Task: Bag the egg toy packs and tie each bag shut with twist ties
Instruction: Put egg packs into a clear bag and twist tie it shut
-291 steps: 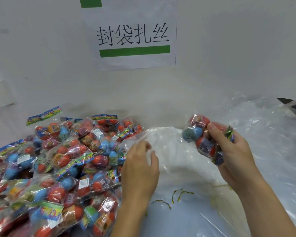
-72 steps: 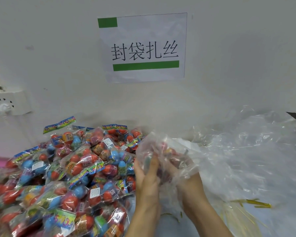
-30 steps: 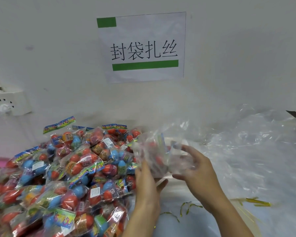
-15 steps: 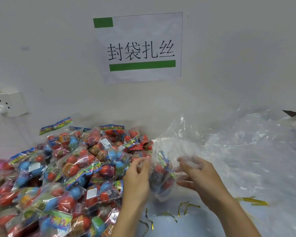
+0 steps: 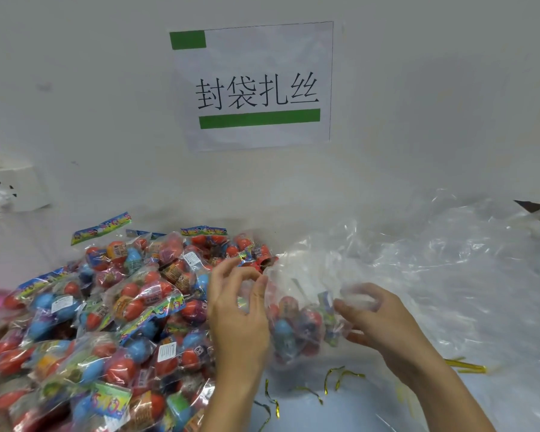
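A clear plastic bag [image 5: 306, 275] stands between my hands with an egg toy pack [image 5: 296, 325] inside it, red and blue eggs showing through the film. My left hand [image 5: 240, 310] pinches the bag's left edge near its mouth between thumb and fingers. My right hand [image 5: 378, 319] grips the bag's right side, fingers curled into the film. Several gold twist ties [image 5: 340, 377] lie on the table just below the bag, some bent.
A large heap of egg toy packs [image 5: 106, 322] fills the left of the table. A pile of loose clear bags [image 5: 449, 275] covers the right. More straight gold ties [image 5: 465, 366] lie at the right. A paper sign [image 5: 253, 85] and a wall socket [image 5: 10, 188] are on the wall.
The pack went from my right hand into the clear bag. Over the last second the bag dropped lower toward the table, and both hands shifted to its upper edges.
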### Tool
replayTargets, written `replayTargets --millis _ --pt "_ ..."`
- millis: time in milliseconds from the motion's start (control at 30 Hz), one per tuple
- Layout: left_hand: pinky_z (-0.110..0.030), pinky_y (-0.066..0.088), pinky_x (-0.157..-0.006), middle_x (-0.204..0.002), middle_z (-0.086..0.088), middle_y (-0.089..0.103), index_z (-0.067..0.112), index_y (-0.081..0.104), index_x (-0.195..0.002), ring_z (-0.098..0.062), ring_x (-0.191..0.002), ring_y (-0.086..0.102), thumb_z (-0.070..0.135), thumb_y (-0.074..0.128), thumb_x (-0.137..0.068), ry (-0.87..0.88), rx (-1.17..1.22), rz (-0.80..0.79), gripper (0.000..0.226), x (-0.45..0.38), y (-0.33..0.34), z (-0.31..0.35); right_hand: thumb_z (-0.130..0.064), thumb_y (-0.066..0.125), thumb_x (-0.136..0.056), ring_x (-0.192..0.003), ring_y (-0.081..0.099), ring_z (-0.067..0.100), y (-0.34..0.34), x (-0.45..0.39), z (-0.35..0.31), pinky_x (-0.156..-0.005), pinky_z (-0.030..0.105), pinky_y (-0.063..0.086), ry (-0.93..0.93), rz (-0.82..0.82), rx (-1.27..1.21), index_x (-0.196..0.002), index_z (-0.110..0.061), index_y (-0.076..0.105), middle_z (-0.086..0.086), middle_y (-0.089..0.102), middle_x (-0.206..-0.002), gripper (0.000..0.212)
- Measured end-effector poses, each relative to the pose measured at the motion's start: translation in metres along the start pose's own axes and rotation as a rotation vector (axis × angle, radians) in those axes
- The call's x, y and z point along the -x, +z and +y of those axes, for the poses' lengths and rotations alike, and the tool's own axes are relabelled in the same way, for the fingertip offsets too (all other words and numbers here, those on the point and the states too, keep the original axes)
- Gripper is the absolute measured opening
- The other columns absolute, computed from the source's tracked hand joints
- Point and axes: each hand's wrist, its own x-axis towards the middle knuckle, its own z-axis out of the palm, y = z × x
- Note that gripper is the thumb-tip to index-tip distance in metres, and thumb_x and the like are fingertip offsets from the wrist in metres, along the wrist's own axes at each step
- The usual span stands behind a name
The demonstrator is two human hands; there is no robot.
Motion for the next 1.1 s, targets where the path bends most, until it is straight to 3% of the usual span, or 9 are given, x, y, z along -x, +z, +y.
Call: replayTargets --millis 133,200,267,400,467,600,833,967,1100 --pt "-0.021 0.046 -0.073 -0.080 0.015 0.063 0.026 0.059 -0.083 -0.003 -0.083 0.059 0.022 0.060 -0.097 -0.031 -0.015 -0.102 0.014 0.001 0.000 -0.002 -0.012 0.076 -0.087 -0.077 0.075 0.021 -0.005 0.004 -0.005 -0.065 0.028 0.058 -0.108 -0.023 0.006 -0.102 -0.021 0.071 0.011 0.074 -0.095 0.018" --pt "-0.013 0.043 -0.070 -0.079 0.015 0.062 0.024 0.058 -0.083 -0.001 -0.078 0.059 0.015 0.061 -0.096 -0.039 0.018 -0.077 0.016 0.001 -0.002 -0.004 -0.011 0.076 -0.087 -0.078 0.076 0.020 -0.004 0.004 -0.008 -0.066 0.029 0.057 -0.175 0.008 -0.032 -0.098 -0.020 0.071 0.007 0.075 -0.093 0.014" --pt "-0.020 0.045 -0.071 -0.079 0.011 0.064 0.027 0.056 -0.090 -0.006 -0.079 0.060 0.012 0.062 -0.094 -0.123 0.040 -0.113 0.017 0.000 -0.004 -0.007 -0.012 0.076 -0.087 -0.077 0.076 0.020 -0.002 0.003 -0.009 -0.068 0.032 0.056 -0.190 0.026 -0.055 -0.095 -0.018 0.071 0.004 0.075 -0.091 0.012" --pt "-0.029 0.049 -0.072 -0.086 0.005 0.069 0.030 0.060 -0.111 -0.012 -0.083 0.065 0.039 0.067 -0.090 -0.228 -0.028 -0.350 0.024 -0.002 -0.005 -0.013 -0.015 0.077 -0.085 -0.075 0.076 0.023 -0.001 0.004 -0.007 -0.066 0.031 0.056 -0.189 0.008 -0.093 -0.092 -0.018 0.069 0.004 0.076 -0.088 0.011" --pt "-0.029 0.051 -0.076 -0.087 0.010 0.069 0.027 0.070 -0.099 -0.008 -0.085 0.064 0.038 0.071 -0.088 -0.141 -0.094 -0.401 0.016 -0.002 -0.004 -0.012 -0.018 0.078 -0.085 -0.076 0.076 0.024 0.001 0.005 -0.009 -0.065 0.029 0.056 -0.206 -0.025 -0.109 -0.089 -0.022 0.069 0.003 0.076 -0.087 0.010" --pt "-0.023 0.049 -0.066 -0.072 0.011 0.067 0.022 0.070 -0.078 -0.007 -0.072 0.062 0.012 0.068 -0.092 0.019 -0.072 -0.255 0.018 -0.004 -0.004 -0.009 -0.017 0.078 -0.085 -0.071 0.074 0.020 0.001 0.004 -0.009 -0.061 0.027 0.056 -0.241 0.048 -0.095 -0.092 -0.017 0.065 -0.006 0.074 -0.079 0.014" --pt "-0.036 0.056 -0.067 -0.073 0.013 0.069 0.026 0.067 -0.087 -0.006 -0.071 0.067 0.017 0.059 -0.097 0.062 -0.032 -0.201 0.016 -0.002 -0.004 -0.004 -0.019 0.078 -0.085 -0.067 0.069 0.015 0.000 0.003 -0.009 -0.057 0.022 0.053 -0.231 0.111 -0.104 -0.095 -0.019 0.063 -0.002 0.073 -0.078 0.018" --pt "-0.040 0.056 -0.067 -0.073 0.014 0.068 0.028 0.066 -0.085 -0.006 -0.072 0.067 0.019 0.058 -0.098 0.062 -0.073 -0.233 0.017 -0.002 -0.005 -0.005 -0.031 0.088 -0.066 -0.082 0.067 0.016 -0.002 0.005 -0.009 -0.074 0.031 0.053 -0.204 0.075 -0.027 -0.102 -0.030 0.065 0.003 0.072 -0.093 0.043" --pt "-0.033 0.056 -0.065 -0.076 0.015 0.070 0.033 0.064 -0.088 -0.006 -0.071 0.068 0.018 0.057 -0.099 0.051 -0.068 -0.254 0.020 -0.004 -0.007 -0.008 -0.036 0.073 -0.062 -0.100 0.065 0.018 -0.011 0.006 -0.016 -0.093 0.039 0.050 -0.245 0.029 -0.026 -0.122 -0.053 0.055 -0.001 0.068 -0.112 0.064"
